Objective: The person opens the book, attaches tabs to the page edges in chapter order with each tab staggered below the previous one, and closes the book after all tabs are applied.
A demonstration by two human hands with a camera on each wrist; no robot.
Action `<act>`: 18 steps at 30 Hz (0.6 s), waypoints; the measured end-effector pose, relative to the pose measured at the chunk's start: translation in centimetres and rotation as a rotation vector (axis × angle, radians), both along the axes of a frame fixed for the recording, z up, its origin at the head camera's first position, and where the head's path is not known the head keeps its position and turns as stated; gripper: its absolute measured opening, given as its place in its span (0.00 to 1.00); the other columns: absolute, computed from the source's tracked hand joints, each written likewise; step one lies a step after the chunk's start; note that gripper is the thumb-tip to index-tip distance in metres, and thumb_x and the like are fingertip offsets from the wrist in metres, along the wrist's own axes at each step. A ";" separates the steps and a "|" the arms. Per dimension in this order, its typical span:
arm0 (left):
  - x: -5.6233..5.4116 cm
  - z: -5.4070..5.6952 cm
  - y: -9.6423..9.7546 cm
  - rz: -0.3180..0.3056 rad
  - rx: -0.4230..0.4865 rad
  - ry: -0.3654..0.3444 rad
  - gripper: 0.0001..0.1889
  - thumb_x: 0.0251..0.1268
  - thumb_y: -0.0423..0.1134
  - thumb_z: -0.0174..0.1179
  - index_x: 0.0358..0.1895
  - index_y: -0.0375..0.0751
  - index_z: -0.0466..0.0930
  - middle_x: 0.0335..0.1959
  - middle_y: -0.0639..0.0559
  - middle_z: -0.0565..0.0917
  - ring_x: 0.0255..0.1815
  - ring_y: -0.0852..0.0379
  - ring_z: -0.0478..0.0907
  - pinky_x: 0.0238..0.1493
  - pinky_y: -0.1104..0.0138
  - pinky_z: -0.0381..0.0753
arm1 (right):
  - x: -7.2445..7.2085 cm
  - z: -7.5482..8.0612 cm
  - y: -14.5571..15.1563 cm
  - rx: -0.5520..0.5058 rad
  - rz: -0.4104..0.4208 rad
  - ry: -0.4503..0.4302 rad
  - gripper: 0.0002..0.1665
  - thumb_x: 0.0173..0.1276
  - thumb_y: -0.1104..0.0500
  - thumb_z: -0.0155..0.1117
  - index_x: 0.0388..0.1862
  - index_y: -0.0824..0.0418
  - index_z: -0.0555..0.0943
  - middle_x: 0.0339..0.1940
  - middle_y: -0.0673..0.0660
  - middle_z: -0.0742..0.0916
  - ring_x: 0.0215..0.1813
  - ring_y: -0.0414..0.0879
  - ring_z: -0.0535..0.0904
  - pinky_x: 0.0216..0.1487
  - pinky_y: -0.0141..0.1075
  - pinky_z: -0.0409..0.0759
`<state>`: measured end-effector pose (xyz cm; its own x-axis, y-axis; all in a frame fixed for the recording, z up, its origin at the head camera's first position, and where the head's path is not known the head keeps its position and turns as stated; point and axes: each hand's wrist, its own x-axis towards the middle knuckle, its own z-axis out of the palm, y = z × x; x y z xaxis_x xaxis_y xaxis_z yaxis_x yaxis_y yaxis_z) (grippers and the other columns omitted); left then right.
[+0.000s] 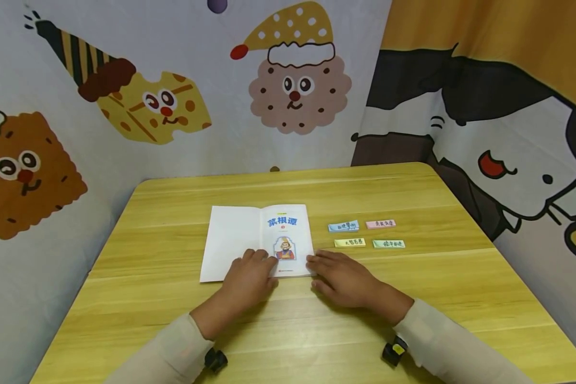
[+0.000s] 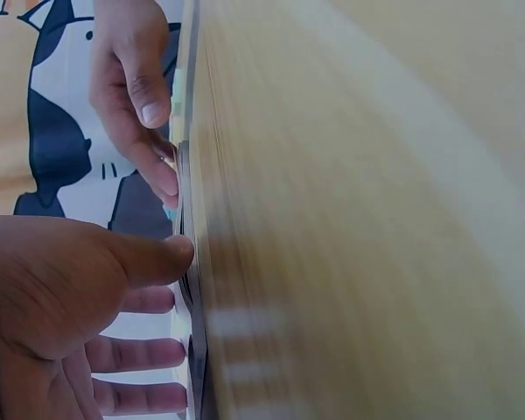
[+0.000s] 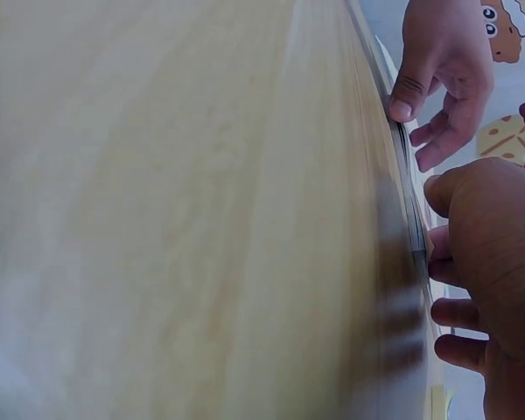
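An open book (image 1: 232,240) lies on the table, its left page blank and its right page bearing a blue Chinese title and a small picture of a bearded figure. My left hand (image 1: 250,276) rests over the lower middle of the book, fingers extended onto the pages. In the left wrist view, the left thumb (image 2: 162,260) lies at the book's near edge. My right hand (image 1: 344,277) is at the book's lower right corner, with its fingertips by the page edge. From the right wrist view, the right fingers (image 3: 459,313) look straight and spread beside the book.
Right of the book lie a blue paper slip (image 1: 343,226), a pink slip (image 1: 381,224), a yellow slip (image 1: 349,242) and a green slip (image 1: 389,244), all with handwriting. The wooden table (image 1: 163,224) meets a cartoon-printed curtain (image 1: 187,154) at the back.
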<state>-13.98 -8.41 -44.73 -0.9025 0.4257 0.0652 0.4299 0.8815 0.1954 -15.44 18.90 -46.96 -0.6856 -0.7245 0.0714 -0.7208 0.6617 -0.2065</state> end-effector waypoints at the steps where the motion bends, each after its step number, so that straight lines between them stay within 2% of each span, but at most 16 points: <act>1: 0.0 0.0 0.1 -0.006 0.002 0.003 0.18 0.62 0.47 0.73 0.51 0.44 0.84 0.49 0.46 0.83 0.49 0.43 0.76 0.39 0.50 0.78 | 0.0 0.0 0.1 -0.001 -0.002 0.001 0.29 0.80 0.44 0.54 0.71 0.59 0.77 0.74 0.54 0.76 0.76 0.54 0.66 0.73 0.50 0.64; 8: -0.2 -0.3 0.4 -0.034 0.010 0.020 0.18 0.62 0.44 0.73 0.54 0.43 0.85 0.51 0.45 0.83 0.50 0.43 0.77 0.40 0.52 0.80 | 0.0 0.5 0.4 -0.005 -0.017 0.013 0.27 0.80 0.45 0.55 0.68 0.58 0.80 0.70 0.55 0.79 0.74 0.54 0.70 0.73 0.50 0.64; 18: -0.2 0.0 0.6 -0.032 0.061 -0.034 0.18 0.64 0.42 0.72 0.56 0.42 0.86 0.53 0.43 0.82 0.52 0.43 0.76 0.45 0.52 0.82 | -0.7 0.5 0.1 -0.024 -0.004 0.083 0.22 0.78 0.47 0.60 0.61 0.59 0.83 0.60 0.53 0.85 0.65 0.51 0.77 0.70 0.48 0.68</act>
